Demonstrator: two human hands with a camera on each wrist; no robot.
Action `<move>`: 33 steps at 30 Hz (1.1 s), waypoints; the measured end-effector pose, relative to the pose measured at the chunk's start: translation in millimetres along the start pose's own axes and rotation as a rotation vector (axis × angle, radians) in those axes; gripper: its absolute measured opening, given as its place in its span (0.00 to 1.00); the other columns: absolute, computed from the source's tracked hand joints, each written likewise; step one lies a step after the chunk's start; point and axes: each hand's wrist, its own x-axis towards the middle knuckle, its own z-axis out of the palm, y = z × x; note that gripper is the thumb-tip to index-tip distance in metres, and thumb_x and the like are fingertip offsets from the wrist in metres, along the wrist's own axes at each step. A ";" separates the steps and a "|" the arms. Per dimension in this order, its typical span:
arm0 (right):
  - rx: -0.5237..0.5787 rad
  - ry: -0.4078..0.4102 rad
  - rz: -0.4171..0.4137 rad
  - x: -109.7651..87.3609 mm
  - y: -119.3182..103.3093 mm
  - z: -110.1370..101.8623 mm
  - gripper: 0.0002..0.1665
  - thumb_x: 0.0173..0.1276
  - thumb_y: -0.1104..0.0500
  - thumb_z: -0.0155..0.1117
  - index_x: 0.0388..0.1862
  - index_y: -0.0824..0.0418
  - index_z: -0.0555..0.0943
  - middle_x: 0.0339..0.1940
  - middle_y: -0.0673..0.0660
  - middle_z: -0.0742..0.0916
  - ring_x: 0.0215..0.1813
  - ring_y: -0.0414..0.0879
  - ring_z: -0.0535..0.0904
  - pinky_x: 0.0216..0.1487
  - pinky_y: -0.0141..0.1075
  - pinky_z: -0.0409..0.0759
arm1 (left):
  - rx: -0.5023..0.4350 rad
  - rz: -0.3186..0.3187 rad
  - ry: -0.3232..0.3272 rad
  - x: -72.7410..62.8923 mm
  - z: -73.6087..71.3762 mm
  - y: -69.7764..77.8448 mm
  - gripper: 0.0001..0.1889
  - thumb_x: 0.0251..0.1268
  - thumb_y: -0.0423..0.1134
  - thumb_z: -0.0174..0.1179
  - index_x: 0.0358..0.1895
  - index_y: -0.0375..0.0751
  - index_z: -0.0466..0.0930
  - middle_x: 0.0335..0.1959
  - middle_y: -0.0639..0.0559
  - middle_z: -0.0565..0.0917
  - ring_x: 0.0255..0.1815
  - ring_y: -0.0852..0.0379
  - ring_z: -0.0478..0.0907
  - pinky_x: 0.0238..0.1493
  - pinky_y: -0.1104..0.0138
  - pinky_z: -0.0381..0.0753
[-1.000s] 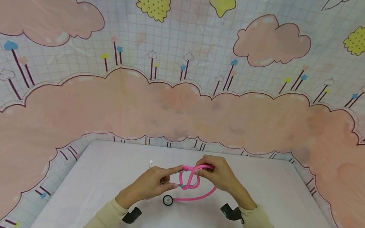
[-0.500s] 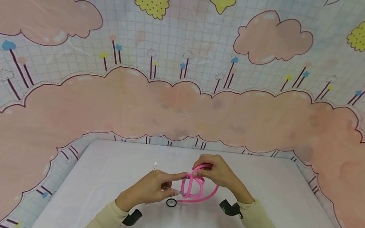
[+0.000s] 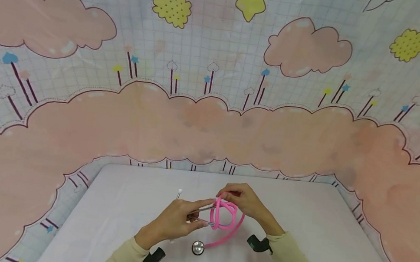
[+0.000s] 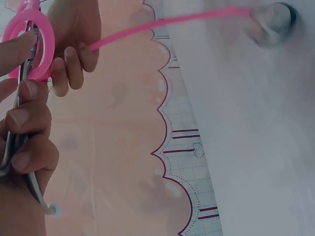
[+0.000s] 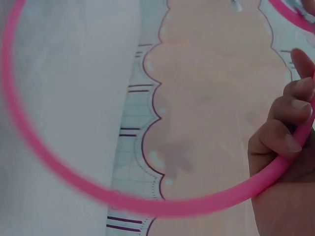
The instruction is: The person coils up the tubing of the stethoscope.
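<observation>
A pink stethoscope is held up above the white table, its tubing [image 5: 167, 208] looped around the metal ear tubes [image 4: 19, 98]. In the head view my left hand [image 3: 175, 219] grips the ear tubes, thumb and forefinger reaching along them to the pink loops [image 3: 233, 221]. My right hand [image 3: 244, 200] pinches the tubing at the top of the loops, just right of the left fingertips. From the loops the free end curves down to the round chest piece [image 3: 198, 247], which hangs below the hands. A white ear tip [image 3: 180, 191] sticks up behind the left hand.
The white table [image 3: 116, 189] spreads beneath both hands. Behind it hangs a cloth printed with clouds and stars [image 3: 251, 0]. Black devices [image 3: 154, 257] are worn at both wrists.
My right hand has moved slightly left, bringing the tubing over to the loops near the left fingertips. The chest piece hangs a little lower, and its length of tubing has swung down.
</observation>
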 end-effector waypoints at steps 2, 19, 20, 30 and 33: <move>-0.003 0.028 -0.004 0.3 1.0 2.3 0.16 0.73 0.56 0.58 0.43 0.70 0.85 0.32 0.59 0.85 0.34 0.37 0.73 0.35 0.29 0.75 | -0.011 -0.005 0.023 0.0 1.2 0.3 0.30 0.61 0.44 0.69 0.67 0.50 0.74 0.18 0.62 0.72 0.20 0.74 0.64 0.26 0.82 0.69; 0.016 0.114 0.152 -1.9 7.9 15.4 0.16 0.74 0.59 0.58 0.54 0.65 0.82 0.48 0.64 0.86 0.46 0.45 0.79 0.46 0.32 0.80 | 0.036 -0.007 0.165 -0.4 1.7 -0.5 0.31 0.61 0.44 0.68 0.69 0.52 0.72 0.18 0.61 0.72 0.20 0.74 0.61 0.24 0.82 0.64; 0.023 0.114 0.157 -2.7 8.0 16.1 0.16 0.74 0.59 0.58 0.55 0.66 0.82 0.47 0.64 0.85 0.45 0.47 0.79 0.45 0.32 0.80 | 0.035 0.004 0.178 -0.2 1.6 -1.1 0.31 0.61 0.44 0.69 0.69 0.51 0.72 0.17 0.61 0.72 0.20 0.74 0.61 0.24 0.82 0.63; 0.077 0.132 0.207 -8.5 15.7 23.3 0.15 0.76 0.62 0.54 0.55 0.67 0.79 0.30 0.69 0.74 0.29 0.44 0.70 0.27 0.29 0.71 | 0.034 -0.013 0.242 -1.0 3.0 -8.0 0.34 0.57 0.40 0.71 0.69 0.51 0.72 0.16 0.61 0.70 0.20 0.73 0.60 0.24 0.81 0.62; 0.098 0.127 0.222 -10.0 16.8 27.1 0.17 0.77 0.59 0.53 0.55 0.69 0.78 0.28 0.60 0.75 0.27 0.40 0.69 0.26 0.28 0.70 | 0.024 -0.039 0.246 -1.3 2.1 -8.0 0.34 0.57 0.40 0.71 0.70 0.51 0.71 0.17 0.61 0.71 0.20 0.73 0.61 0.23 0.80 0.63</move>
